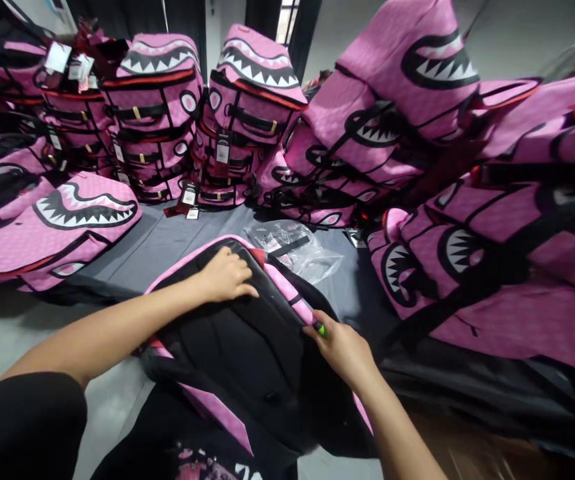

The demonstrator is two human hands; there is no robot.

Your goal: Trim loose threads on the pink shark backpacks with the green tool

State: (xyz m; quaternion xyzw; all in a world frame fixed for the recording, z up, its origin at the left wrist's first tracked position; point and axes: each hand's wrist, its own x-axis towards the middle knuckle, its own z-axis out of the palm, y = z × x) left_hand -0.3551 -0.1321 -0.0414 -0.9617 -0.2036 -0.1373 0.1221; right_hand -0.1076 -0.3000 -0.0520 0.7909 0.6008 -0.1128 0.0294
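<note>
A pink and black backpack [262,347] lies tilted in front of me, its black inner side facing up and its pink rim facing away. My left hand [227,275] is closed on the black fabric near the far edge, fingers curled over it. At the right-hand edge, my right hand [342,347] is closed around a small tool with a green and dark handle [320,329]. Its thumb and fingertips touch the pink rim; the tool's working end is hidden. A red corner patch [257,256] shows between the hands.
Stacks of pink shark-mouth backpacks [152,100] line the back of the grey-covered table [162,230]. More bags pile up on the right [542,313], and one lies at the left [82,213]. A crumpled clear plastic bag [317,260] sits beyond my hands, and hang tags [188,195] dangle nearby.
</note>
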